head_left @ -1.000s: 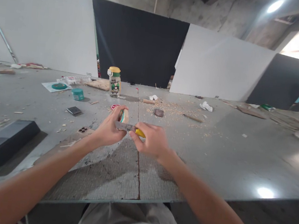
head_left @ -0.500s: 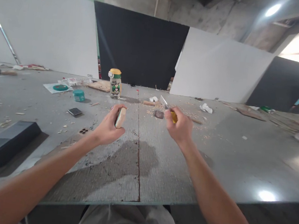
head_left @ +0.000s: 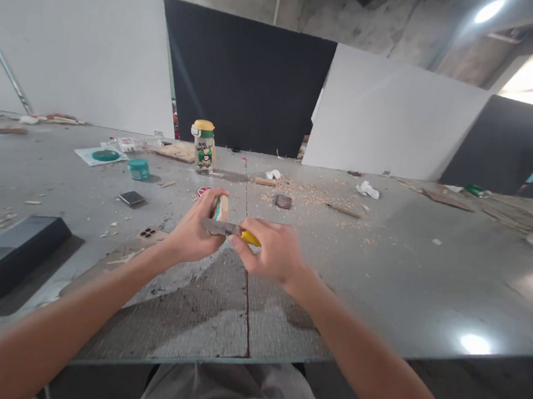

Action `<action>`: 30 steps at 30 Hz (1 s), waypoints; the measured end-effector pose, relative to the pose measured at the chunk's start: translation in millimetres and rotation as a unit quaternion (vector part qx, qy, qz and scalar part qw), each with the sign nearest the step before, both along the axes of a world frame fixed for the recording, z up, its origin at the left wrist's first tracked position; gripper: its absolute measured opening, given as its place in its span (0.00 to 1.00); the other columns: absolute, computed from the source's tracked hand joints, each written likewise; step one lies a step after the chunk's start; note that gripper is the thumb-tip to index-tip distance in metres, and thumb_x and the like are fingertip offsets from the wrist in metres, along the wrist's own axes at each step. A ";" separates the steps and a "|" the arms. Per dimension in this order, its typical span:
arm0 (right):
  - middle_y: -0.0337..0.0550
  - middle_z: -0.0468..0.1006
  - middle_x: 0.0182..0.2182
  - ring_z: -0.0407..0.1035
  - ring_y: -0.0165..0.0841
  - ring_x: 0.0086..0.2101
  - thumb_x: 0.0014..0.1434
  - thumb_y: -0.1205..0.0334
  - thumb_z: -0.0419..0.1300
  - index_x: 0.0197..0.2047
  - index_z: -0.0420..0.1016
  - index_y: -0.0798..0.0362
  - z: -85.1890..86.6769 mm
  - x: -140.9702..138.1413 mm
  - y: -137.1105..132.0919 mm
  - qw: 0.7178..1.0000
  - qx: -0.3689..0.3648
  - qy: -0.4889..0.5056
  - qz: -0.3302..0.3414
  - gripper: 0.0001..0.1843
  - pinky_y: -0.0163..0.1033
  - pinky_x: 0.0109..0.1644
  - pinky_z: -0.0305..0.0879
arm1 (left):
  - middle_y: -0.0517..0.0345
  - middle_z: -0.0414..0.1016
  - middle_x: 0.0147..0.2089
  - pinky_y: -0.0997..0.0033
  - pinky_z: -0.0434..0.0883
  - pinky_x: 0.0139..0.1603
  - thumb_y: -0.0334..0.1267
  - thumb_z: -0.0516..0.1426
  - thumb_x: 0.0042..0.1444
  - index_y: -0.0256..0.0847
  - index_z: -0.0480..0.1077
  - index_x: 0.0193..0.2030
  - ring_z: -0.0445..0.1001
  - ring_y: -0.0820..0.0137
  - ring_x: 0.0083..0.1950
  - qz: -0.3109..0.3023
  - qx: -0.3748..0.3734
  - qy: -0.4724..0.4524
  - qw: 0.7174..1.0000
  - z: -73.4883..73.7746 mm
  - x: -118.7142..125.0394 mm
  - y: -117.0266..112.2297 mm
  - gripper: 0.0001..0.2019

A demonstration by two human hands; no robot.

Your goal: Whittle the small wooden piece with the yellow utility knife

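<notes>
My left hand [head_left: 196,230] is closed around a small pale wooden block [head_left: 224,208] with a teal stripe on its side. In my right hand [head_left: 273,248] is a utility knife [head_left: 249,238] with a yellow handle, gripped by the fingers. Its grey blade [head_left: 218,227] points left and lies across the lower part of the block, close to my left fingers. Whether the edge touches the wood I cannot tell. Behind my left hand a round red-and-white tin [head_left: 204,191] shows partly.
Beyond my hands lie a brown block [head_left: 283,202], a wooden stick [head_left: 344,211] and scattered shavings [head_left: 312,195]. A yellow-lidded bottle [head_left: 204,148] stands farther back. To the left are a teal jar [head_left: 138,169], a dark square pad [head_left: 132,198] and a black case [head_left: 8,255].
My right hand has brought the knife left and down, from over the brown block to the wooden block. My left hand stays nearly in place, the block turned slightly.
</notes>
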State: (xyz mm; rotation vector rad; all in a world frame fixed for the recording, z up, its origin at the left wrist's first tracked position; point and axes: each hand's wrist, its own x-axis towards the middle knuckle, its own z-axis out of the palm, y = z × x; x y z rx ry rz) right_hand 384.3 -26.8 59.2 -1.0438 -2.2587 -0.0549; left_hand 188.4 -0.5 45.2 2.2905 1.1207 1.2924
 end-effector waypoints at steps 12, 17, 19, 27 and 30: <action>0.41 0.78 0.29 0.68 0.31 0.27 0.65 0.47 0.49 0.39 0.75 0.51 5.1 22.3 19.1 0.996 0.057 0.034 -0.051 0.20 0.37 0.30 0.52 | 0.53 0.66 0.47 0.56 0.69 0.45 0.30 0.54 0.41 0.45 0.58 0.58 0.67 0.61 0.44 -0.015 -0.038 -0.014 0.999 5.3 -4.3 -2.7 0.32; 0.43 0.75 0.25 0.66 0.33 0.26 0.65 0.44 0.48 0.38 0.75 0.52 17.5 69.1 48.0 0.962 0.092 0.133 -0.218 0.23 0.38 0.30 0.53 | 0.50 0.66 0.49 0.49 0.66 0.51 0.30 0.54 0.39 0.43 0.59 0.56 0.67 0.56 0.50 0.001 -0.015 -0.012 1.000 8.1 -6.1 -3.9 0.32; 0.42 0.75 0.25 0.65 0.32 0.25 0.65 0.44 0.48 0.36 0.75 0.52 16.0 67.3 46.8 0.973 0.066 0.120 -0.184 0.23 0.37 0.30 0.52 | 0.49 0.65 0.51 0.47 0.65 0.53 0.29 0.53 0.39 0.43 0.58 0.57 0.66 0.55 0.52 0.020 -0.005 0.013 1.000 6.3 -5.9 -1.3 0.33; 0.38 0.77 0.28 0.67 0.30 0.27 0.63 0.47 0.51 0.35 0.73 0.50 0.9 5.6 3.9 1.000 0.010 0.008 -0.009 0.18 0.37 0.31 0.51 | 0.47 0.66 0.52 0.51 0.67 0.51 0.28 0.54 0.39 0.41 0.59 0.58 0.67 0.58 0.50 0.025 0.014 0.026 0.999 1.0 -3.4 2.0 0.34; 0.39 0.77 0.28 0.67 0.30 0.27 0.63 0.46 0.51 0.35 0.74 0.51 -0.5 2.6 1.5 1.000 0.015 -0.007 -0.005 0.19 0.37 0.31 0.50 | 0.48 0.66 0.52 0.53 0.67 0.51 0.29 0.56 0.41 0.41 0.59 0.58 0.67 0.58 0.50 0.019 0.028 0.023 0.999 -0.3 -2.9 1.6 0.32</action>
